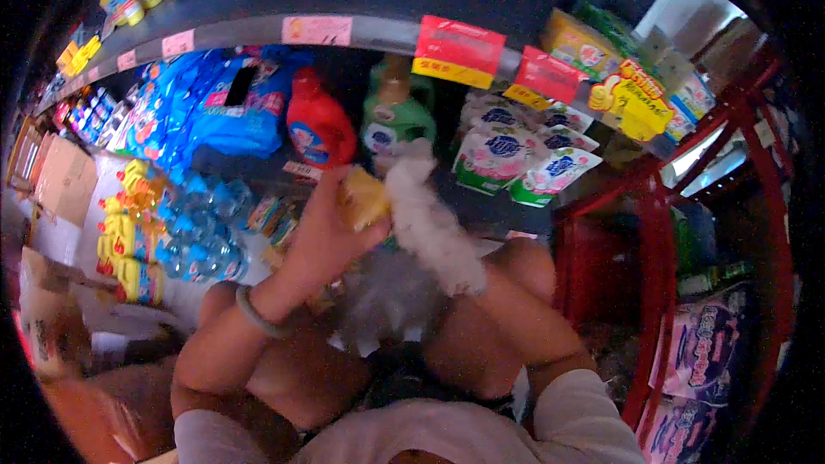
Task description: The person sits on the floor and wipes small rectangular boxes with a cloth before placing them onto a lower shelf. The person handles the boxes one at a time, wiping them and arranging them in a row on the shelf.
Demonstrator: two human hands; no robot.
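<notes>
My left hand [332, 225], bare with a band at the wrist, has its thumb and fingers around a blurred yellow object [366, 198]. My right hand [419, 187] seems to be in a whitish glove and is blurred; it reaches up to the lower front of a green detergent bottle [399, 117], and whether it grips anything is unclear. Left of that bottle stands a red detergent bottle [320, 125] on the dark shelf. White, pink and green pouches [499, 151] stand to the right. A greyish, see-through plastic bag [393, 296] lies between my knees, below my hands.
Blue plastic packs [238, 116] fill the shelf's left part. Below them are clear bottles with blue caps [203, 232] and yellow bottles [132, 238]. Price cards [459, 51] hang along the shelf edge [380, 35]. A red metal frame [654, 258] is at right, an open carton [64, 171] at left.
</notes>
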